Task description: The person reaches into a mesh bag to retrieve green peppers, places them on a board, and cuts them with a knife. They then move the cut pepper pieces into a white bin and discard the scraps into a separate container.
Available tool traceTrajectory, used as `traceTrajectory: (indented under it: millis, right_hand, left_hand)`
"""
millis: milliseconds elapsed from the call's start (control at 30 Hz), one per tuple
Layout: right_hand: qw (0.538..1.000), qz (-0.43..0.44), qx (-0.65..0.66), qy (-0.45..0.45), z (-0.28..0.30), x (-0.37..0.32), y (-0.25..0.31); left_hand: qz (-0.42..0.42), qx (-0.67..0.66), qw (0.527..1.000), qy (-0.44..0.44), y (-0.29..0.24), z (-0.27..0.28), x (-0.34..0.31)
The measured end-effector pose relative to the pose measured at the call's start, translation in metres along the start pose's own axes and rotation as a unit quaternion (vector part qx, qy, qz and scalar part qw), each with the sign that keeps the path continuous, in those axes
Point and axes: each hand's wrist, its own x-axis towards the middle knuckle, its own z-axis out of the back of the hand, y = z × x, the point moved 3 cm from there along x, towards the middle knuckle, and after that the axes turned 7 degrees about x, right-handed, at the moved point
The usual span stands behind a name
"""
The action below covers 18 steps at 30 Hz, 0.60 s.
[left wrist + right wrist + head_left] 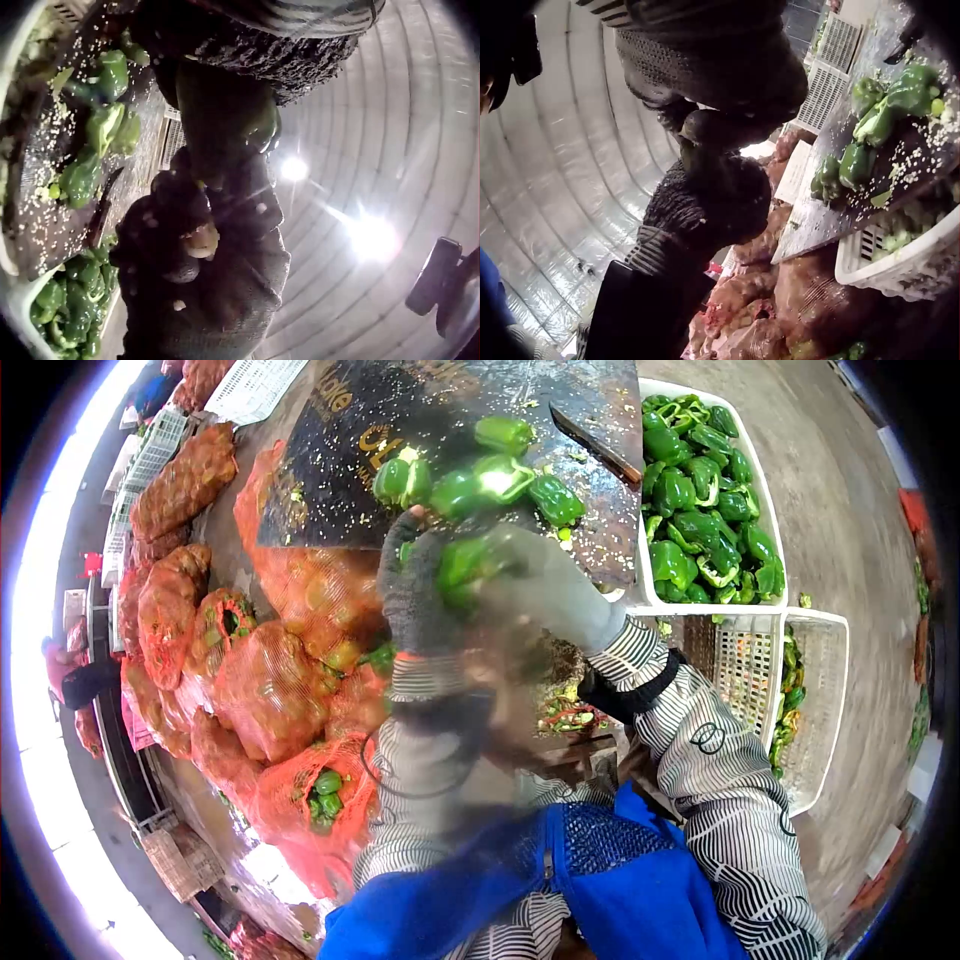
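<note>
A green pepper [465, 572] is between two gloved hands, in front of the board. The left hand [415, 590] curls its fingers round the pepper's left side. From the other side the right hand [560, 582] grips it, blurred in the head view. The left wrist view shows the pepper [229, 112] between the dark left glove [247, 52] above and the right hand [206, 277] below, whose fingers are curled. In the right wrist view the right hand [720, 67] and left hand [705, 199] meet, mostly hiding the pepper. Several green peppers [555, 500] lie on the board.
The dark board [340, 490] is scattered with seeds and holds a knife [595, 445] at its right. Right of it stands a white crate [777, 510] of green peppers, with another crate [825, 710] nearer. Red mesh sacks [270, 685] crowd the left.
</note>
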Motion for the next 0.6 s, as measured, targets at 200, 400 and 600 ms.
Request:
traceTrajectory:
  millis: [200, 400, 600]
  right_hand:
    - [0.924, -0.021, -0.379, -0.05, 0.017, 0.004, -0.013]
    - [0.938, -0.114, -0.325, 0.041, 0.023, 0.005, -0.034]
    - [0.999, -0.034, -0.016, -0.003, 0.039, -0.014, 0.023]
  left_hand:
    - [-0.068, -0.016, 0.997, 0.019, -0.02, -0.01, -0.017]
    - [-0.276, 0.424, 0.862, 0.013, 0.018, 0.044, 0.023]
    - [-0.044, 0.115, 0.992, 0.013, 0.068, -0.009, 0.02]
